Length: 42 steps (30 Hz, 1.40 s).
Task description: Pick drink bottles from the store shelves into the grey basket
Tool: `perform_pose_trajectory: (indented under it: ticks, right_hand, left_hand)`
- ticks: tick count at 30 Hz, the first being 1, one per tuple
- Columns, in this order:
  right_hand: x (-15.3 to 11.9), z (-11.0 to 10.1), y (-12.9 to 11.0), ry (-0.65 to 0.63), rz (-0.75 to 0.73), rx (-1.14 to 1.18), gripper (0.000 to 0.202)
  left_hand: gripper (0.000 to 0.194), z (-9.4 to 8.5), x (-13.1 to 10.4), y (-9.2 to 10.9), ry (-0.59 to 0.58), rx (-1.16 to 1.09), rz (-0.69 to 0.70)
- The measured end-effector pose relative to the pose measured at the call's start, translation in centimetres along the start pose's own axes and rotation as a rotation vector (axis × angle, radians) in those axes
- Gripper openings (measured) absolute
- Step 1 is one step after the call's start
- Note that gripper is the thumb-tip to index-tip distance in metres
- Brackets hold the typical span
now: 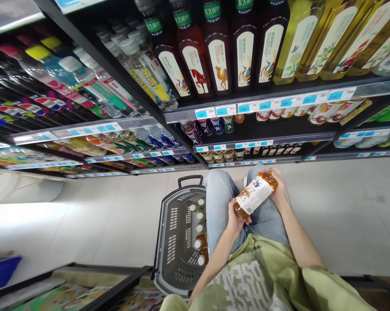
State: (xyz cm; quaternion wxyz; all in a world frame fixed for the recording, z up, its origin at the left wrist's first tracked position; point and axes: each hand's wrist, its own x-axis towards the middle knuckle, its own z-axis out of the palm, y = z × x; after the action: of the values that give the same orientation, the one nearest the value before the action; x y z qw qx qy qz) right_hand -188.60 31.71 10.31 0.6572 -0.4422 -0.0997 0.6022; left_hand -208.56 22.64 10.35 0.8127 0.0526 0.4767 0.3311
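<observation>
Between my two hands lies a bottle of amber drink (256,193) with a white picture label, tilted over my lap. My left hand (236,220) wraps round its lower left end. Round the upper right end, near the cap, closes my right hand (278,185); its fingers partly hide the cap. Beside my left leg a grey shopping basket (178,276) rests on the floor. In it stand several white-capped bottles (199,228), some clear and some amber.
In front rises a drinks shelf (279,93) with price tags along its edges. Dark tea bottles (219,60) and yellow bottles (298,47) line its upper level. Soda bottles (36,108) fill the left section. Behind me at lower left is another rack (117,280). Pale tiles (117,216) cover the floor.
</observation>
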Motion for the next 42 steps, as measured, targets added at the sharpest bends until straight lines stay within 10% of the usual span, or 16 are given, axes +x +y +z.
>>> perform_pose_trajectory:
  ticks: [10,17,42]
  right_hand:
    - [0.0,0.8,0.3,0.050,-0.074,-0.040,0.036]
    - [0.0,1.1,0.6,0.057,-0.088,-0.060,0.034]
    - [0.3,-0.3,0.4,0.054,-0.055,-0.047,0.031]
  left_hand:
    - [0.054,1.1,0.3,-0.1,0.186,-0.211,0.113]
    - [0.065,1.4,-0.2,-0.7,0.163,-0.147,0.262]
    - [0.092,0.3,1.3,-0.7,0.072,0.104,-0.051]
